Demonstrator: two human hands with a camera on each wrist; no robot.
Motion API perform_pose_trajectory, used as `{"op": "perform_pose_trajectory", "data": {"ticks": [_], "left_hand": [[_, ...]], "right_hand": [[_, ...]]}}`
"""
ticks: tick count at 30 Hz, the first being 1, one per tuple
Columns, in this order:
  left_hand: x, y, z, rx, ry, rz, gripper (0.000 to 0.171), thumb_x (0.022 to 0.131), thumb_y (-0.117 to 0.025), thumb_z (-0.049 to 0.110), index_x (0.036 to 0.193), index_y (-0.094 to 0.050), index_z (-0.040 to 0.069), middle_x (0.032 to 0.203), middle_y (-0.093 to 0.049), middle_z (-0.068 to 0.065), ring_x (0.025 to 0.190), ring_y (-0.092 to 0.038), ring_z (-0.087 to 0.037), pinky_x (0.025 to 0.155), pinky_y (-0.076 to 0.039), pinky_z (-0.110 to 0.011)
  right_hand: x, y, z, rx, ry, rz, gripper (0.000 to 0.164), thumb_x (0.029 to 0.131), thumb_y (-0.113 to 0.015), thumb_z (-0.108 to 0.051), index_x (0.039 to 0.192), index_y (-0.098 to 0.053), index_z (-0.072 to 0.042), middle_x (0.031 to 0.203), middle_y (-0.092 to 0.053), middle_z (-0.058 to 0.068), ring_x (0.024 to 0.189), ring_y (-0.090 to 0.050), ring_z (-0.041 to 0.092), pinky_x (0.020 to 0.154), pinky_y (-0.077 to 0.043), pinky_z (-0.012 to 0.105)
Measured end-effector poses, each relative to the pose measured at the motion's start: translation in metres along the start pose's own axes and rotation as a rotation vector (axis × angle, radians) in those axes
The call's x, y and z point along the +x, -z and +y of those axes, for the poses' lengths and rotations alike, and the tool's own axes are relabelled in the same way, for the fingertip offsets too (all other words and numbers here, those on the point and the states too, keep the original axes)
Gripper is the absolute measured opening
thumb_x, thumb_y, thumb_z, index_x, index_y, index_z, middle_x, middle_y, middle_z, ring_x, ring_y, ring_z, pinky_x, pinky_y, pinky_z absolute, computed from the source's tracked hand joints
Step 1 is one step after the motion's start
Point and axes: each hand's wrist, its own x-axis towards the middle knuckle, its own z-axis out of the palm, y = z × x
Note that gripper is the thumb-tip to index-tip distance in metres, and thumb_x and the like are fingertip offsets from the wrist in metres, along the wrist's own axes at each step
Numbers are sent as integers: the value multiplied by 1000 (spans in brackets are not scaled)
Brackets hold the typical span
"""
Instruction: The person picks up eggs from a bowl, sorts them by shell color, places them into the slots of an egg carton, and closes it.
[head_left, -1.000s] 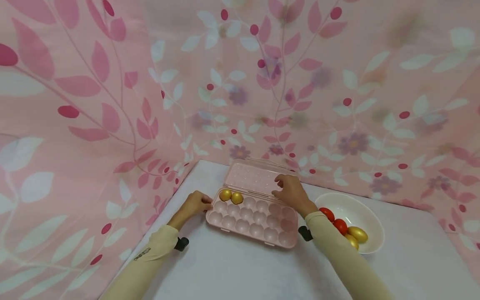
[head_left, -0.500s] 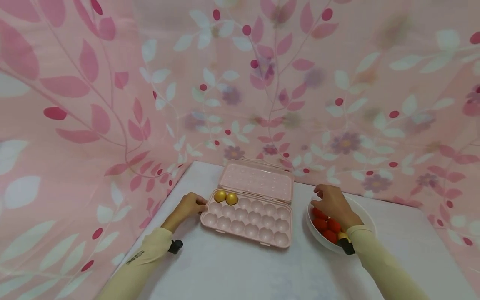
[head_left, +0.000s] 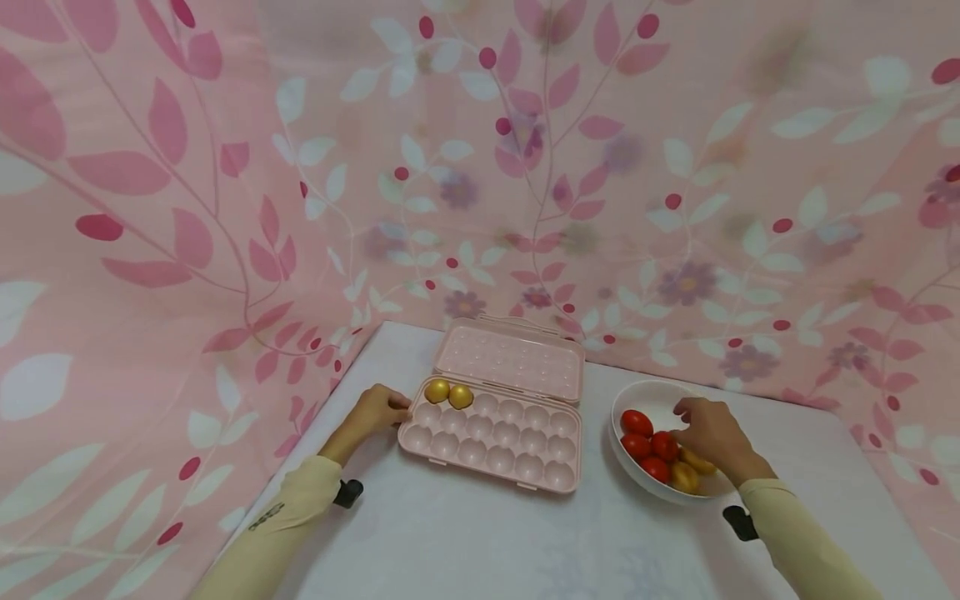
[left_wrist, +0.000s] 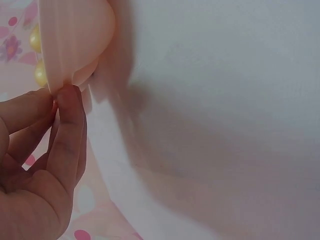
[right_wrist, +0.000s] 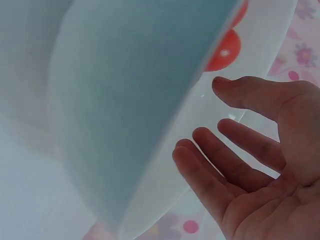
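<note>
Flowered cloth (head_left: pixel 480 200) backs the tabletop (head_left: pixel 450 533). My left hand (head_left: pixel 381 407) pinches the pink tray (head_left: pixel 505 433); my right hand (head_left: pixel 711 431), fingers apart, hangs over the bowl (head_left: pixel 654 398) of red eggs (head_left: pixel 637 422) and gold eggs (head_left: pixel 684 477). I'm likely picking; next calls for gripping one.

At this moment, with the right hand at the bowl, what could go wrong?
The red eggs lie crowded in the bowl, so the right hand might knock a neighbour while grasping one. Their shiny surface may let one slip. The left hand pinches the edge of the egg tray; a careless pull might tilt it and unsettle the two gold eggs in it.
</note>
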Motion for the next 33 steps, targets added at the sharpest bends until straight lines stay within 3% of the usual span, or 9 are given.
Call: {"op": "perform_pose_trajectory", "data": {"ticks": [12,21,33], "left_hand": [[0,-1,0,-16,-4,11,21,83,-74,3,103,-73,-5,89,-71,-10,70,-63,-15,68,-57,-30],[0,-1,1,-6,16,5,23,84,-74,5,105,-73,-4,92,-72,-10,71,-63,-15,70,-57,-30],[0,0,-1,-10,4,-1,23,84,-74,4,105,-73,-4,92,-72,-11,71,-64,-15,69,-57,-30]], "right_hand": [[-10,3,17,11,-110,-153,39,78,-79,-18,103,-65,8,96,-64,20,85,-58,34,79,-53,55],[-8,-5,24,30,-112,-167,27,78,-75,-15,96,-69,4,91,-65,12,80,-56,27,77,-53,51],[-9,-6,22,29,-105,-160,27,79,-74,-14,98,-68,4,88,-64,10,78,-54,26,74,-54,49]]}}
